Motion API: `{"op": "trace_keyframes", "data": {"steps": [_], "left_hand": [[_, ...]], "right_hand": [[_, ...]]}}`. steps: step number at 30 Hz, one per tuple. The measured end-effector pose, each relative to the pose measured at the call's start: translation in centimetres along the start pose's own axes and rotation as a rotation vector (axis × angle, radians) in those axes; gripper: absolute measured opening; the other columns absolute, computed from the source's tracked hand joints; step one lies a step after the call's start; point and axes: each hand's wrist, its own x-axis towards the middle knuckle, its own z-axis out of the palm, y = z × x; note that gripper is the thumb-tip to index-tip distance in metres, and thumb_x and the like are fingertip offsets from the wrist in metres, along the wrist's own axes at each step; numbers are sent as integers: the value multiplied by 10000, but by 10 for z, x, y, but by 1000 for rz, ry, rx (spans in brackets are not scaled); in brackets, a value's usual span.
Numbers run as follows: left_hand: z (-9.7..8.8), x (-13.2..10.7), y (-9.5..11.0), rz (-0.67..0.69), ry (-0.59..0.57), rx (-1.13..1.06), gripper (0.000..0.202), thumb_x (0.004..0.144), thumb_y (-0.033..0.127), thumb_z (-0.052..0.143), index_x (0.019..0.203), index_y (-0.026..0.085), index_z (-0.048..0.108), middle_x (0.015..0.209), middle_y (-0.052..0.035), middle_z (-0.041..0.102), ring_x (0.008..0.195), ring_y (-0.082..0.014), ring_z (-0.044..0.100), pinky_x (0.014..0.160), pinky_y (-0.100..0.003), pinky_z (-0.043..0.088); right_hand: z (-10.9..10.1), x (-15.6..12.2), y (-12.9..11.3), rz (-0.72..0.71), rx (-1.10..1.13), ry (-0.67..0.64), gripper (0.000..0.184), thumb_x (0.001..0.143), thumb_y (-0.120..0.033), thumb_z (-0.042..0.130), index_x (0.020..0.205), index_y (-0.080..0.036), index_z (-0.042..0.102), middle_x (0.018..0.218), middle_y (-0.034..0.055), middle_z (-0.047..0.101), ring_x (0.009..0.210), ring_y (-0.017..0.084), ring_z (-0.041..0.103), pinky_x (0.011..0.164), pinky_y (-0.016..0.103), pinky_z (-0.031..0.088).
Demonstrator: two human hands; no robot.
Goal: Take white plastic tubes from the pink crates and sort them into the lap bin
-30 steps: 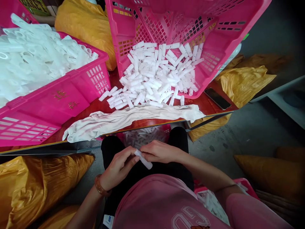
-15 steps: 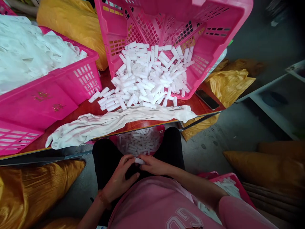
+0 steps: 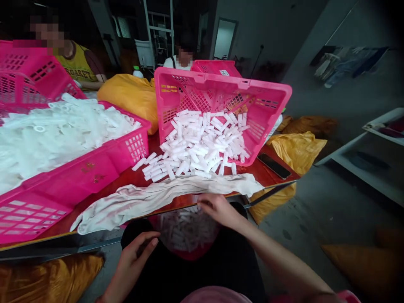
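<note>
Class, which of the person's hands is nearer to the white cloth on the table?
The right hand is nearer, reaching forward at the cloth's near edge. The left hand is farther from the white cloth, held back over the black shorts.

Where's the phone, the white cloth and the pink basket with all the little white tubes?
Smartphone (image 3: pixel 274 166): head view, middle of its dark screen.
White cloth (image 3: pixel 164 200): head view, middle of its long fold.
Pink basket (image 3: pixel 221 77): head view, its upper rim.

Left hand (image 3: pixel 137 256) hangs open (right hand (image 3: pixel 219 209) by cloth (image 3: pixel 158 197)).
</note>
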Motion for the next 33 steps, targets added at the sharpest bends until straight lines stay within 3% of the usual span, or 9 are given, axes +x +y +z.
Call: {"op": "trace_keyframes", "data": {"steps": [5, 11, 13, 16, 19, 22, 25, 28, 33], "left_hand": [[-60, 5, 48, 199, 197, 240, 205, 904, 394, 604, 982, 247, 725, 938, -47, 743, 849, -204, 702, 737, -277, 560], [-215, 57, 111, 264, 699, 624, 243, 880, 391, 561, 913, 175, 667, 858, -63, 701, 713, -178, 623, 652, -266, 473], [-247, 83, 119, 189, 611, 845, 314, 889, 414, 489, 904, 155, 666, 863, -84, 689, 730, -193, 617, 686, -288, 470], [-263, 119, 119, 97, 364, 1032, 386, 869, 478, 479, 883, 158, 694, 816, -79, 668, 736, -210, 613, 731, -311, 471], [-264, 136, 119, 52, 246, 1066, 415, 844, 505, 495, 846, 159, 723, 770, -75, 647, 747, -221, 616, 757, -322, 482], [-268, 131, 127, 26, 208, 1111, 458, 849, 497, 466, 842, 115, 718, 802, -108, 647, 818, -247, 610, 819, -360, 487], [-254, 110, 143, 39, 387, 1223, 507, 893, 439, 374, 933, 39, 682, 820, -153, 636, 824, -286, 597, 809, -419, 491], [-199, 78, 155, 195, 722, 1238, 535, 934, 479, 348, 1163, 93, 640, 846, -116, 660, 743, -278, 612, 714, -379, 498], [-58, 29, 149, 402, 411, 632, 333, 952, 443, 505, 1187, 231, 611, 983, -23, 694, 709, -169, 626, 670, -258, 488]], "right_hand": [[-32, 64, -14, -3, -675, 228, 200, 909, -175, 551, 1074, -103, 636, 1060, 180, 598, 1018, 308, 570, 896, 413, 456], [-34, 84, 5, -39, -827, 175, 82, 854, -161, 622, 935, -154, 634, 976, 121, 631, 926, 279, 626, 761, 343, 462], [-43, 77, 6, -25, -734, 242, 132, 903, -248, 581, 1008, -171, 603, 928, 99, 653, 858, 264, 645, 688, 324, 448], [-60, 58, 6, 96, -449, 408, 311, 926, -475, 522, 1068, -200, 548, 794, 47, 652, 624, 217, 606, 577, 304, 401], [-69, 34, 1, 143, 53, 477, 382, 864, -538, 583, 1052, -210, 524, 801, 25, 640, 531, 148, 510, 561, 285, 393], [-62, 7, -14, 169, 602, 336, 419, 874, -491, 606, 1173, -207, 535, 832, 21, 624, 608, 138, 493, 585, 268, 392], [-44, -12, -36, 237, 925, 169, 435, 873, -421, 654, 1246, -209, 588, 840, 18, 616, 654, 122, 478, 613, 255, 375], [-21, -17, -53, 231, 1070, 34, 415, 827, -381, 728, 1183, -189, 638, 775, -1, 598, 618, 97, 456, 596, 240, 361], [4, -16, -69, 123, 1131, -128, 343, 872, -461, 668, 1031, -163, 612, 740, -7, 582, 572, 75, 418, 498, 209, 276]]}}
